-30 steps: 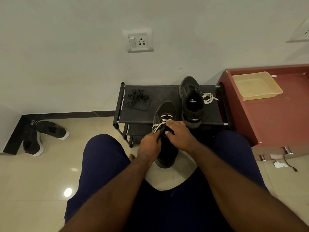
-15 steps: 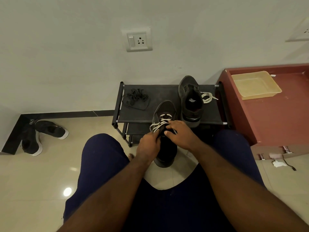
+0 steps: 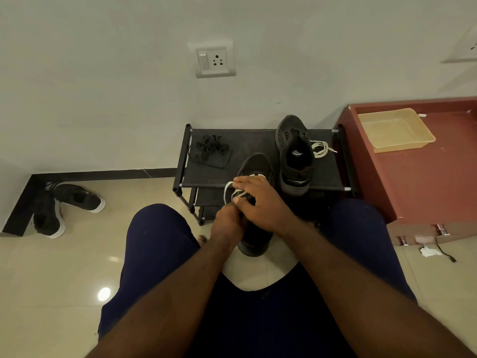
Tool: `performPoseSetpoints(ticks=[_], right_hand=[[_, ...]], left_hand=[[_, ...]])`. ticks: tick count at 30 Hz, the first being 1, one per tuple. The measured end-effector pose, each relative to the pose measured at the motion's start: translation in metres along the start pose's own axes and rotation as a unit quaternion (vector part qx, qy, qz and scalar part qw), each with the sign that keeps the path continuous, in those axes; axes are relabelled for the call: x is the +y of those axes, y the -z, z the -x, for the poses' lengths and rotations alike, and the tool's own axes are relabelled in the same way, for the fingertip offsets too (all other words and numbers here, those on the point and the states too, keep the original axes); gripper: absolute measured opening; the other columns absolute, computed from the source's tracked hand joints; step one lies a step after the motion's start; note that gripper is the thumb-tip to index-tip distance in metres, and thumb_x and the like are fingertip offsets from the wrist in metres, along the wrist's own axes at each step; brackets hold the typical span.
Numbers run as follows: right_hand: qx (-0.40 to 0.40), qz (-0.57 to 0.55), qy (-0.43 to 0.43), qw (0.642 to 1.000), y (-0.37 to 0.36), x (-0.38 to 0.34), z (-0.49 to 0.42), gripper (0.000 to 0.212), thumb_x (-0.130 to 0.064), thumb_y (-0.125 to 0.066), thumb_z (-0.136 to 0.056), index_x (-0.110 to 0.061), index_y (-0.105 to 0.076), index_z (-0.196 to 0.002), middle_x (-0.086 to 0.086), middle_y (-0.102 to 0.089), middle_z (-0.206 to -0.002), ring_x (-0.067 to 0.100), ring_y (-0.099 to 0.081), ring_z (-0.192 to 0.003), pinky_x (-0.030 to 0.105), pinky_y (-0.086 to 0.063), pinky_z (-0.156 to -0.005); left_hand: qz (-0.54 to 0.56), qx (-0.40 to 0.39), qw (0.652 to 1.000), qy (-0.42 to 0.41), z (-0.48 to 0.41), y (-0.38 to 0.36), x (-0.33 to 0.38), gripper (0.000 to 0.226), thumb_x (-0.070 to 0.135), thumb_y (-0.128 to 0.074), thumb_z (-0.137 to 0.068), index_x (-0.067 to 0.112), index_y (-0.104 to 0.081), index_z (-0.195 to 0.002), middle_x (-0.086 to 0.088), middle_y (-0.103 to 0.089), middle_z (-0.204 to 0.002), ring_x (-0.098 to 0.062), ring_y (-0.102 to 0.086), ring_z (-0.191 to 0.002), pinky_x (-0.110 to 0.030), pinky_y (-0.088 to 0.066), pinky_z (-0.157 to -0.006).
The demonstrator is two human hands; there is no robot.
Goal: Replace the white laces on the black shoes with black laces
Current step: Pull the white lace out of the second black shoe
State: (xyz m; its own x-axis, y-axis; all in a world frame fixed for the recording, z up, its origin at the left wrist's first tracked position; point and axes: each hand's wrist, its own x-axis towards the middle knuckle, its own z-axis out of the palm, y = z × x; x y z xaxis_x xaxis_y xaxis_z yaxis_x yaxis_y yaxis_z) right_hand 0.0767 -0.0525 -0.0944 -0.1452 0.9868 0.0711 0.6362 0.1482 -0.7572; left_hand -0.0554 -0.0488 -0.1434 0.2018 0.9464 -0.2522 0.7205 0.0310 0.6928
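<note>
Since a moment ago your right hand [image 3: 260,202] has reached forward, drawing a loop of white lace [image 3: 228,188] out of the black shoe [image 3: 255,164] your left hand [image 3: 225,226] grips between your knees, so unlacing is progressing.

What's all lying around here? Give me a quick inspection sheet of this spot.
Surface: black shoe rack against the wall, tiled floor.
Job's things: held shoe with white lace partly loosened; second shoe on the rack, loose white lace beside it; black laces piled on the rack.
Clutter: spare shoe pair on the floor; yellow tray on the red cabinet.
Grips: left hand steadies the shoe; right hand pulls the lace.
Cables: black cord by the cabinet.
Surroundings: wall socket.
</note>
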Motion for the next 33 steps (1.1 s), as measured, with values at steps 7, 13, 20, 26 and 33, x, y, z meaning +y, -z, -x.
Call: performPoseSetpoints(ticks=[7,13,20,26,33], right_hand=[[0.038,0.019,-0.208,0.977,0.012,0.052,0.008,0.016,-0.017,-0.061,-0.093,-0.013,-0.073,-0.103,0.005,-0.071,-0.102,0.018,-0.065,-0.096,0.028,-0.049,-0.084],[-0.015,-0.121,-0.284,0.951,0.007,0.035,0.010,0.053,-0.032,-0.066,-0.095,-0.014,-0.051,-0.142,0.000,-0.058,-0.128,0.017,-0.057,-0.119,0.029,-0.047,-0.097],[-0.056,-0.009,-0.295,0.954,0.005,0.035,0.019,0.071,-0.010,-0.056,-0.094,-0.030,-0.026,-0.156,0.011,-0.055,-0.141,0.027,-0.056,-0.126,0.045,-0.049,-0.105],[-0.038,0.015,-0.283,0.958,0.007,0.034,0.021,0.067,-0.009,-0.053,-0.093,-0.026,-0.033,-0.154,0.012,-0.058,-0.139,0.030,-0.057,-0.124,0.043,-0.048,-0.105],[-0.017,0.061,-0.312,0.948,-0.006,0.027,0.030,0.042,-0.015,-0.050,-0.097,-0.019,-0.036,-0.137,0.014,-0.064,-0.118,0.035,-0.063,-0.108,0.048,-0.052,-0.091]], left_hand=[[-0.081,0.032,0.994,-0.072,-0.003,0.000,0.001,0.034,0.025,-0.048,-0.100,0.020,-0.057,-0.132,-0.001,-0.064,-0.103,-0.009,-0.056,-0.085,-0.021,-0.047,-0.073],[-0.062,0.048,0.994,-0.075,-0.003,0.000,0.003,0.032,0.024,-0.050,-0.099,0.019,-0.060,-0.129,-0.002,-0.066,-0.104,-0.008,-0.056,-0.085,-0.018,-0.042,-0.072],[-0.014,0.037,0.998,-0.054,-0.004,0.002,0.008,0.032,0.032,-0.052,-0.098,0.021,-0.066,-0.124,0.000,-0.069,-0.091,-0.011,-0.065,-0.079,-0.033,-0.058,-0.072],[-0.017,0.109,0.992,-0.068,-0.032,0.014,0.021,0.030,0.041,-0.055,-0.095,0.020,-0.075,-0.105,0.001,-0.074,-0.092,-0.014,-0.068,-0.087,-0.024,-0.047,-0.074],[-0.127,-0.062,0.988,-0.057,-0.066,0.006,0.031,0.024,0.027,-0.058,-0.096,0.011,-0.063,-0.113,-0.016,-0.049,-0.116,-0.033,-0.058,-0.100,-0.038,-0.047,-0.091]])
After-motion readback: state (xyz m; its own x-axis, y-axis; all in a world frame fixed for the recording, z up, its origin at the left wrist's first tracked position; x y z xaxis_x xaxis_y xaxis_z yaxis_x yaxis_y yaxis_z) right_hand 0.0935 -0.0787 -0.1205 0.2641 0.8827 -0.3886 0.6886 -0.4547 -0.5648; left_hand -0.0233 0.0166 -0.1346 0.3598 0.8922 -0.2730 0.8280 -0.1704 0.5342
